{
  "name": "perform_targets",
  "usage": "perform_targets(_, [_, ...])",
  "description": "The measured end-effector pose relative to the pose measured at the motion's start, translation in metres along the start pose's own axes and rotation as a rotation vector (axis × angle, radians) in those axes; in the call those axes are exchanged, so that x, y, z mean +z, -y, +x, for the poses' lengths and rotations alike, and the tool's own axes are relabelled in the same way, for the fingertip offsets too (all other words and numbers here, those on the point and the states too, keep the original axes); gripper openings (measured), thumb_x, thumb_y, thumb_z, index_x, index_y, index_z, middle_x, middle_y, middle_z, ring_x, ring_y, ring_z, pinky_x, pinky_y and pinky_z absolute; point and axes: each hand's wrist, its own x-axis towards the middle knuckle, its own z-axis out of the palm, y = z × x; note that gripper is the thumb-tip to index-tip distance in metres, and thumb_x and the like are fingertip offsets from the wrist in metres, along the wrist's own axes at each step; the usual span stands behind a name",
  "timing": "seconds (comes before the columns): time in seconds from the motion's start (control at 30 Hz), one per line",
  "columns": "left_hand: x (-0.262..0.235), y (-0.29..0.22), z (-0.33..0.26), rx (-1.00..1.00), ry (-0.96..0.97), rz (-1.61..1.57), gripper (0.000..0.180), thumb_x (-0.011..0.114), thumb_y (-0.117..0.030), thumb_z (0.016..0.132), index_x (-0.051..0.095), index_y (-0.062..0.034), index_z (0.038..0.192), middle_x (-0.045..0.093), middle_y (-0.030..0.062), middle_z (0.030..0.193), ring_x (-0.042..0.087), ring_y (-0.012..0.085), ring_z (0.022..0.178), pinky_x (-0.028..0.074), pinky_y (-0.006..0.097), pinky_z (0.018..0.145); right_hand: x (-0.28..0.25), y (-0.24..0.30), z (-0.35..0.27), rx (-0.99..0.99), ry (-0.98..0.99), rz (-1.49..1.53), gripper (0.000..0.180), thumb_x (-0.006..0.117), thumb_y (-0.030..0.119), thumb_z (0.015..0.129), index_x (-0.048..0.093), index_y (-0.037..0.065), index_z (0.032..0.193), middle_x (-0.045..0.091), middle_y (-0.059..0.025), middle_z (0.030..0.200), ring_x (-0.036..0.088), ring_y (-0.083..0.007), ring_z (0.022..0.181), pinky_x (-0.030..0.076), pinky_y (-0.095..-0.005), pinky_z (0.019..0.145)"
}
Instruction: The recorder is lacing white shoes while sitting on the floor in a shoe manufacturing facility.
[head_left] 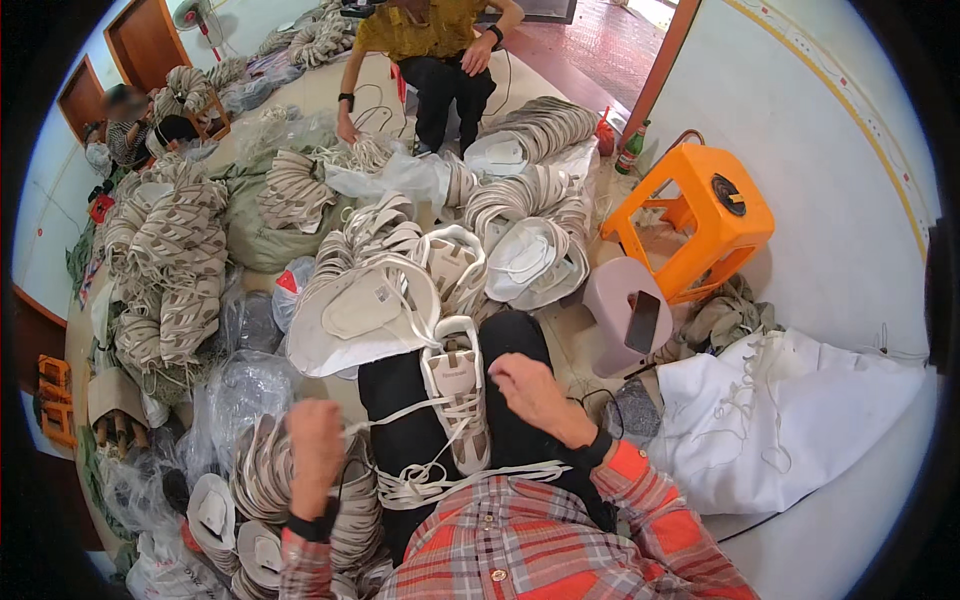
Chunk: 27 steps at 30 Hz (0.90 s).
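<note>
Shoe upper w/ lace, both hands

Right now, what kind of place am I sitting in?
Probably a small home shoe-lacing workshop: stacked shoe uppers cover the floor, your hands pull a white lace through a shoe upper, and another person works nearby.

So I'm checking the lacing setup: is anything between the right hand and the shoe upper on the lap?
Nothing visible. The right hand rests just beside the shoe upper on the lap, with no object between them. The left hand holds a white lace running to the upper.
</note>
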Motion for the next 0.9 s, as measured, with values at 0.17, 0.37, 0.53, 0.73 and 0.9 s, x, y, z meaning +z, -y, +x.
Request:
perform_targets(0.17, [0.046, -0.086, 0.031, 0.263, 0.045, -0.07, 0.02, 0.066, -0.019, 0.071, 0.057, -0.0065, 0.084, 0.052, 0.0083, 0.09, 0.047, 0.0272, 0.091, 0.035, 0.04, 0.08, 0.028, 0.009, -0.014, -0.077, 0.098, 0.105, 0.01, 0.051, 0.005, 0.08, 0.051, 0.003, 0.089, 0.053, -0.0165, 0.082, 0.055, -0.0362, 0.077, 0.046, -0.0419, 0.068])
perform_targets(0.37, [0.054, -0.086, 0.041, -0.047, 0.291, -0.297, 0.007, 0.058, -0.012, 0.078, 0.055, -0.006, 0.081, 0.055, 0.0087, 0.084, 0.05, 0.0278, 0.087, 0.039, 0.039, 0.074, 0.047, 0.003, -0.014, -0.137, 0.112, -0.038, 0.018, 0.05, 0.002, 0.078, 0.043, 0.001, 0.094, 0.051, -0.02, 0.086, 0.056, -0.0399, 0.074, 0.048, -0.0444, 0.061])
perform_targets(0.53, [0.042, -0.102, 0.044, 0.174, -0.237, -0.165, 0.011, 0.054, -0.012, 0.084, 0.057, -0.0039, 0.091, 0.059, 0.0141, 0.069, 0.058, 0.0337, 0.061, 0.045, 0.038, 0.054, 0.043, 0.006, -0.014, -0.119, 0.121, -0.077, 0.017, 0.049, 0.002, 0.078, 0.042, 0.0, 0.093, 0.051, -0.0216, 0.088, 0.056, -0.0421, 0.068, 0.048, -0.0462, 0.058])
perform_targets(0.73, [0.08, -0.127, 0.012, -0.568, 0.389, -1.132, 0.017, 0.054, -0.012, 0.088, 0.061, -0.0045, 0.1, 0.05, -0.0006, 0.063, 0.044, 0.0061, 0.052, 0.033, 0.021, 0.046, 0.027, 0.002, -0.026, -0.119, 0.138, -0.005, 0.015, 0.05, 0.006, 0.081, 0.044, 0.001, 0.094, 0.052, -0.0197, 0.084, 0.057, -0.0412, 0.067, 0.047, -0.0467, 0.057])
perform_targets(0.9, [0.082, -0.135, 0.017, -0.999, 0.493, -1.959, 0.025, 0.052, -0.011, 0.089, 0.051, -0.0135, 0.113, 0.048, -0.0018, 0.062, 0.038, 0.0064, 0.045, 0.028, 0.021, 0.042, 0.031, -0.006, -0.025, -0.037, 0.099, 0.126, 0.019, 0.052, 0.01, 0.08, 0.046, 0.002, 0.097, 0.053, -0.018, 0.081, 0.058, -0.0384, 0.066, 0.047, -0.0436, 0.056])
